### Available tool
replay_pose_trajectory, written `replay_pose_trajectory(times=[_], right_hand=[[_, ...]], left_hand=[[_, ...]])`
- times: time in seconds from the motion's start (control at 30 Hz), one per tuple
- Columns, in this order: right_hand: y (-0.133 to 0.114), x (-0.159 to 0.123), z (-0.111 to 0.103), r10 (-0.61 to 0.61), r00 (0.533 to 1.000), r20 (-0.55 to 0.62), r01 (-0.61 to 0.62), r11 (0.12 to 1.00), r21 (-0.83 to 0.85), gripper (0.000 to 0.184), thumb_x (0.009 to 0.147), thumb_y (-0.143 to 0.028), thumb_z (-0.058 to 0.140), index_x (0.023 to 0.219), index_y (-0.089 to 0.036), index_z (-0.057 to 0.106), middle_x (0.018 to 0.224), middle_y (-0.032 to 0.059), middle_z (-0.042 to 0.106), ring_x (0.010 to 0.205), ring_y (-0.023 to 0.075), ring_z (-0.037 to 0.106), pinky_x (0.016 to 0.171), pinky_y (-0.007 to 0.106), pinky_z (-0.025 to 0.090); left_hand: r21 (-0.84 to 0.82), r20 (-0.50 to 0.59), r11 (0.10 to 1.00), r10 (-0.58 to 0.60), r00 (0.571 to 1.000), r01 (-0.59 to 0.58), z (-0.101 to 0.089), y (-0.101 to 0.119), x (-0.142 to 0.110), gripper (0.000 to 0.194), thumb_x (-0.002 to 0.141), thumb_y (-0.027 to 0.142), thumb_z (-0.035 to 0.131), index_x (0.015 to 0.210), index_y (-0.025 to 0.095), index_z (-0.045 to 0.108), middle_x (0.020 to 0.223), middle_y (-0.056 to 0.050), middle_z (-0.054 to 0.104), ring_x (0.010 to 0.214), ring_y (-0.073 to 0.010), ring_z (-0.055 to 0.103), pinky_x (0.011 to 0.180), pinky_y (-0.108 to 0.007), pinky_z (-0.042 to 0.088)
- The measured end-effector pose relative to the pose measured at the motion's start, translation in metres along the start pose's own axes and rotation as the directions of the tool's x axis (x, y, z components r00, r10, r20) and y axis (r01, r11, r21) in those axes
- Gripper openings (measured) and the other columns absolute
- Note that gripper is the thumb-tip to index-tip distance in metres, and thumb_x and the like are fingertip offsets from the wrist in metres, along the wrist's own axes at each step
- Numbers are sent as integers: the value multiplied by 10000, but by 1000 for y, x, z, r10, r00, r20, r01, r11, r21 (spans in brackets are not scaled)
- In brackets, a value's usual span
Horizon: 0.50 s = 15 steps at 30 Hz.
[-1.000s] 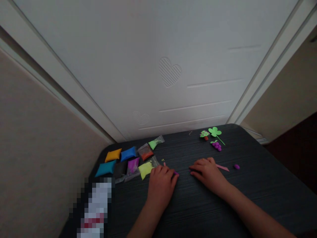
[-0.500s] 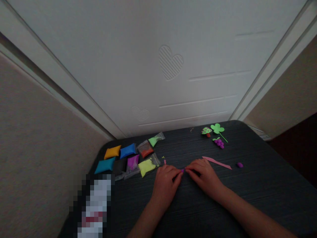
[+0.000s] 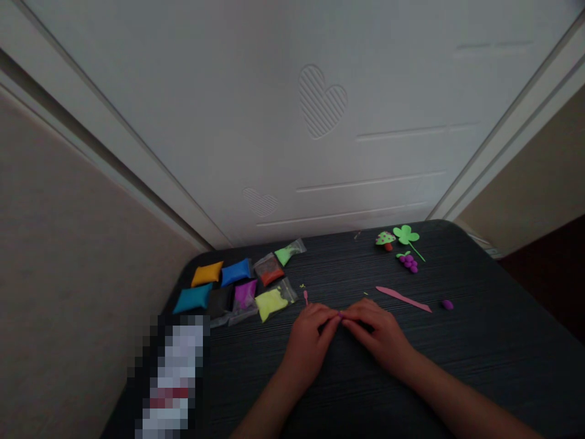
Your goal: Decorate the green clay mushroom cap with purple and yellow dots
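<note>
My left hand (image 3: 309, 341) and my right hand (image 3: 377, 332) meet fingertip to fingertip over the dark table (image 3: 479, 353). Between the pinched fingers sits a small purple clay piece (image 3: 340, 314); both hands grip it. A pink modelling stick (image 3: 403, 299) lies just beyond my right hand, with a purple clay blob (image 3: 447, 304) to its right. Left of my left hand lie a yellow clay bag (image 3: 272, 302) and a small pink bit (image 3: 305, 296).
Several clay bags, orange (image 3: 207, 273), blue (image 3: 236, 271), teal (image 3: 192, 297), purple (image 3: 245, 294), red (image 3: 269, 269) and green (image 3: 289, 250), sit at the table's left. Clay mushroom (image 3: 384, 239), clover (image 3: 407, 235) and grapes (image 3: 408, 261) stand near the white door (image 3: 292, 122). A blurred object (image 3: 171, 378) lies at front left.
Both hands have drawn together from about a hand's width apart until the fingertips touch around the purple piece. The pink stick, earlier partly under my right hand, now shows in full.
</note>
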State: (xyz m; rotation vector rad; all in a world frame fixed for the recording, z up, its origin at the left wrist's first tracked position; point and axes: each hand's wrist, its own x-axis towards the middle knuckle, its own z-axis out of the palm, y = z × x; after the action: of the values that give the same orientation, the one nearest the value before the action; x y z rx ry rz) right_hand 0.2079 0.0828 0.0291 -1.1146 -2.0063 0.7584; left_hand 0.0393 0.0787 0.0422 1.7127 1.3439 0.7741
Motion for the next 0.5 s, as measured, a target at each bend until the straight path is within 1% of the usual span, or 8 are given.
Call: replay_pose_trajectory(times=[0.1, 0.2, 0.27, 0.37, 0.43, 0.5], right_hand=[[0, 0, -1, -9, 1000, -8, 9, 1000, 12, 136, 798, -267, 556, 906, -238, 633, 824, 27, 660, 786, 156, 581, 745, 334, 446], [-3, 0, -3, -16, 1000, -11, 16, 1000, 21, 107, 805, -259, 548, 864, -234, 633, 768, 21, 649, 749, 152, 570, 724, 333, 438], [-7, 0, -6, -25, 1000, -10, 26, 999, 28, 97, 813, -237, 534, 845, -231, 626, 749, 14, 645, 738, 146, 563, 713, 324, 432], [-12, 0, -10, -32, 999, -18, 33, 999, 36, 87, 815, -202, 524, 808, -219, 609, 741, 11, 635, 740, 140, 552, 711, 312, 427], [-14, -1, -12, -31, 999, -25, 32, 999, 40, 91, 815, -188, 519, 792, -215, 603, 738, 13, 626, 745, 140, 544, 708, 308, 427], [-14, -2, -12, -31, 999, -32, 32, 999, 42, 97, 815, -186, 519, 812, -221, 610, 735, 14, 618, 745, 142, 538, 704, 309, 429]], left_hand=[[-165, 42, 981, -96, 994, 102, -1, 1, 0, 220, 789, 333, 503, 800, 212, 686, 808, -41, 631, 787, -173, 553, 741, -291, 399], [-328, 128, 919, -187, 974, 220, -2, 1, 0, 206, 758, 340, 546, 785, 200, 694, 750, -22, 630, 698, -146, 537, 662, -260, 391], [-429, 198, 853, -231, 953, 296, -2, 0, -1, 201, 735, 340, 577, 757, 178, 694, 696, -15, 613, 636, -120, 502, 613, -238, 370], [-560, 286, 731, -271, 919, 390, 1, -1, -2, 221, 709, 339, 616, 746, 131, 682, 621, -9, 563, 571, -82, 434, 557, -208, 321], [-630, 331, 640, -292, 897, 440, 3, -1, -3, 248, 704, 346, 626, 749, 107, 672, 618, -16, 551, 553, -67, 412, 531, -198, 294], [-682, 373, 548, -308, 875, 484, 6, -1, -4, 265, 695, 355, 638, 723, 92, 662, 646, -32, 559, 556, -62, 424, 518, -194, 287]])
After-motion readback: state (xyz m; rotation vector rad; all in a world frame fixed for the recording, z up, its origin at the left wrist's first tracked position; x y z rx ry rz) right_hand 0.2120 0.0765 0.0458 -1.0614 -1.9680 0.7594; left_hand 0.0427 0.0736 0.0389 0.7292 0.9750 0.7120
